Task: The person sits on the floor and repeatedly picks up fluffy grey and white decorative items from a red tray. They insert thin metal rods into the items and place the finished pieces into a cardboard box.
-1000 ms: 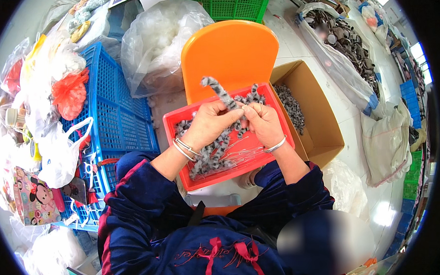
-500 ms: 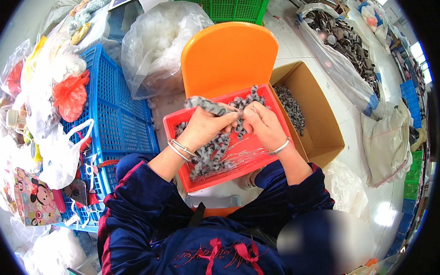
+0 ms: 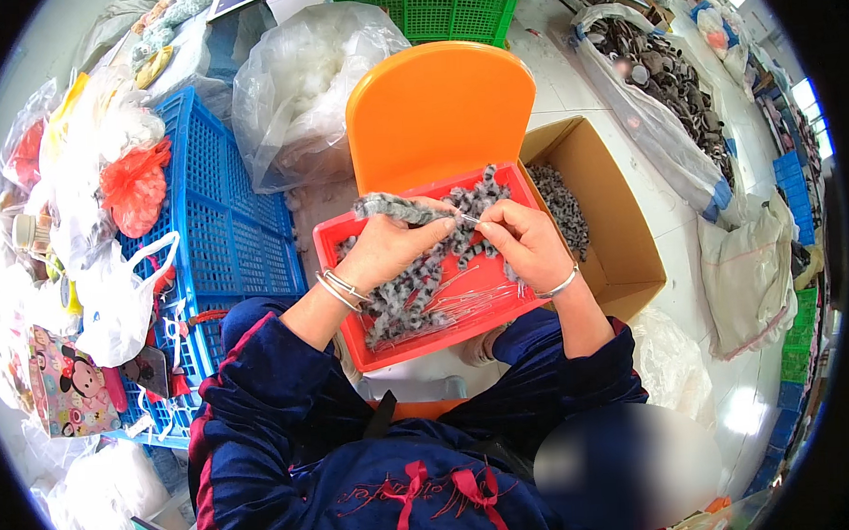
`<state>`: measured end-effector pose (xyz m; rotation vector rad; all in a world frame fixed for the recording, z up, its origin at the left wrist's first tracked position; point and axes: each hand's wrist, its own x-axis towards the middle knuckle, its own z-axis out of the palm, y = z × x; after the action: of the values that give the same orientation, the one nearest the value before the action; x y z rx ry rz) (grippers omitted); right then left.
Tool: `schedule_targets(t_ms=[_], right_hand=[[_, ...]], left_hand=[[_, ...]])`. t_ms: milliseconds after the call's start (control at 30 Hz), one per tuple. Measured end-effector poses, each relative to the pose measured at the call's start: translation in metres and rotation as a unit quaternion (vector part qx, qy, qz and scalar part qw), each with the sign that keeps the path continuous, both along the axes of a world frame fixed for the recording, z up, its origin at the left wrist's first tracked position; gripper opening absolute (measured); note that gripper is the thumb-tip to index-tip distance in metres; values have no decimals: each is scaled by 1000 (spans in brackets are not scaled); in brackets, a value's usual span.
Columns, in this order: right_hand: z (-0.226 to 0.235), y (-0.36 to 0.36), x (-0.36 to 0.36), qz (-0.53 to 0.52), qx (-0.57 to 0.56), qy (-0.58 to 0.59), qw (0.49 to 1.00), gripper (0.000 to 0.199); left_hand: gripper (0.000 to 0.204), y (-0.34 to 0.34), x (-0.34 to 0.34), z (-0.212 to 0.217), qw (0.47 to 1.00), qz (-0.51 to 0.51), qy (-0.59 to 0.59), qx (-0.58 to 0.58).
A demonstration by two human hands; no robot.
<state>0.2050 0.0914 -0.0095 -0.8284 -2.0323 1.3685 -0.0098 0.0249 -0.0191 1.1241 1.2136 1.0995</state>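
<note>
Red tray of grey fuzzy strips and thin pale rods

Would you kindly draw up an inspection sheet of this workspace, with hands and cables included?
Surface: red tray before an orange chair back; its support is hidden.
Job's things: furry striped strip in hand; loose striped pieces and thin pale rods in the tray.
Clutter: plastic bags about the blue crate at left.
Hands: left hand grips the strip; right hand pinches a thin pale piece at its end.
Cables: nothing seen.
Surroundings: cardboard box right; green crate beyond.
</note>
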Motion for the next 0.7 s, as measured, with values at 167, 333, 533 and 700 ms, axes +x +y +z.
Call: schedule_targets(t_ms=[167,333,533,700], right_hand=[[1,0,0,-2,21,-15,1000,10],[1,0,0,4,60,-43,997,10],[2,-1,0,-3,41,-65,997,11],[2,0,2,16,-58,-72,996,13]], left_hand=[[23,1,-1,0,999,3,26,-21],[22,0,0,-1,999,-16,43,-14],[20,-3,2,6,998,-26,60,22],[18,-4,2,6,995,-46,72,45]])
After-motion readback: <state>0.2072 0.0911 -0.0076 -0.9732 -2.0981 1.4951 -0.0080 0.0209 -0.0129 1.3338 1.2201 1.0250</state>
